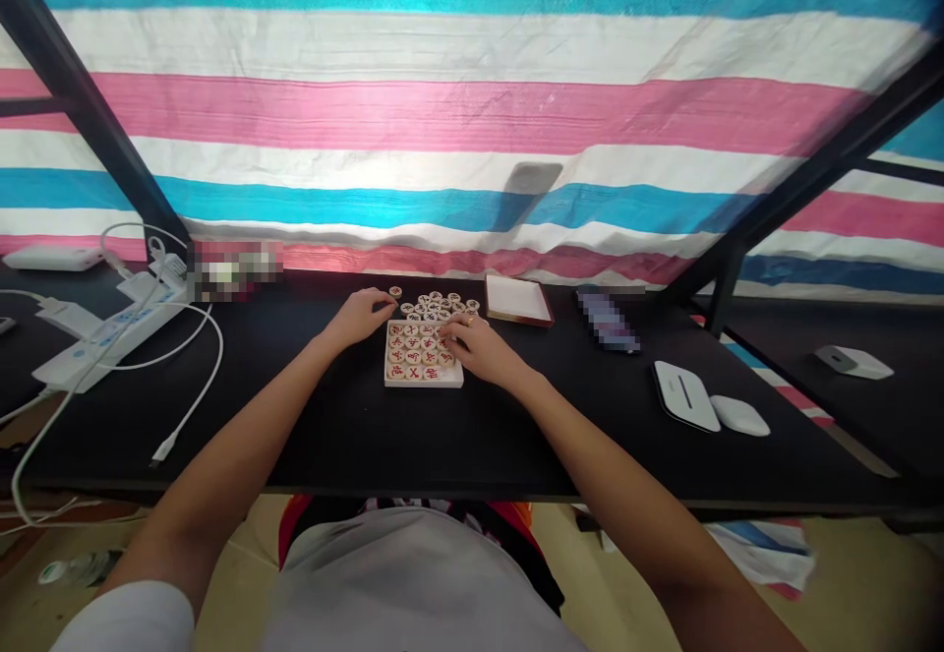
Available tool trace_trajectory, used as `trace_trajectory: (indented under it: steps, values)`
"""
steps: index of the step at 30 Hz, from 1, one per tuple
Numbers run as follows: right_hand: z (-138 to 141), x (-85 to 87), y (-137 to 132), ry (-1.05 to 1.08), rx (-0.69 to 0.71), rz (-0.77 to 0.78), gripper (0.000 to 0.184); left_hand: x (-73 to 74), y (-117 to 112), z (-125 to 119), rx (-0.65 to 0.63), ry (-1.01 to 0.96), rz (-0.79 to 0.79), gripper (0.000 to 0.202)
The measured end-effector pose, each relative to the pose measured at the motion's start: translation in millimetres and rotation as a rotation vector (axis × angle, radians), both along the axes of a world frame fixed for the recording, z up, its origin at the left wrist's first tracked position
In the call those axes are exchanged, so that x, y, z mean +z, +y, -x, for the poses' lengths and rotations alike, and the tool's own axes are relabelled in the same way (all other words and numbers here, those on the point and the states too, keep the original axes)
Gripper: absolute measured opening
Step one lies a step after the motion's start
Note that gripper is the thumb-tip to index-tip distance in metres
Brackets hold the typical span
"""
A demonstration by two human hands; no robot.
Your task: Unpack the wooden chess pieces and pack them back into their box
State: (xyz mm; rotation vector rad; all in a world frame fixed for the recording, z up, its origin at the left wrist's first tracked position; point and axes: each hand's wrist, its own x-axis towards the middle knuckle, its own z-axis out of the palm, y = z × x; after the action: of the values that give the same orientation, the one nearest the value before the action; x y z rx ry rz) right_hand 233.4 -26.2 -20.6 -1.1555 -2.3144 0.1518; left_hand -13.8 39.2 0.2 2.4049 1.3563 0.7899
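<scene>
A shallow white box (424,384) lies on the black table, holding rows of round xiangqi pieces with red characters. Over its right side, my right hand (478,347) has its fingers bent and closed down on a xiangqi piece, partly hiding it. At the box's upper left corner, my left hand (359,318) has its fingers drawn together; whatever is between them is too small to make out. Just beyond those fingertips lies a single red-marked piece (396,292). Several loose dark-marked pieces (435,299) are gathered behind the box.
An open box lid (518,299) lies behind my right hand, with a blurred phone (608,320) farther right. A white flat device (685,396) and a rounded white case (740,416) sit at the right. Left are a power strip (103,342) and a white cable (210,377).
</scene>
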Motion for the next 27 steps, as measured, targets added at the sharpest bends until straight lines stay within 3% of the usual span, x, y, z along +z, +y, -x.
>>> trace_trajectory:
  steps: [4,7,10,13,17,27]
  values:
    - [-0.6,-0.1,1.0,-0.023,0.000,0.002,0.017,4.2,27.6,-3.8,0.022,0.073,0.036,0.029]
    - [-0.9,0.1,1.4,-0.017,-0.009,0.006,0.016,1.2,49.7,-8.3,0.040,0.188,-0.032,0.036]
    - [-1.1,0.6,1.4,-0.023,-0.002,0.016,0.017,-1.7,60.9,-11.2,0.045,0.276,0.015,0.038]
    - [-1.1,0.5,1.5,-0.030,0.000,0.011,0.017,-0.2,59.7,-11.0,0.047,0.360,0.053,0.036]
    - [-1.0,0.5,1.5,-0.035,-0.003,0.007,0.017,5.0,50.7,-6.8,0.020,0.431,-0.007,0.039]
    - [-1.3,4.4,-1.0,-0.055,0.000,0.031,0.017,5.0,21.8,26.4,0.055,0.363,0.077,0.031]
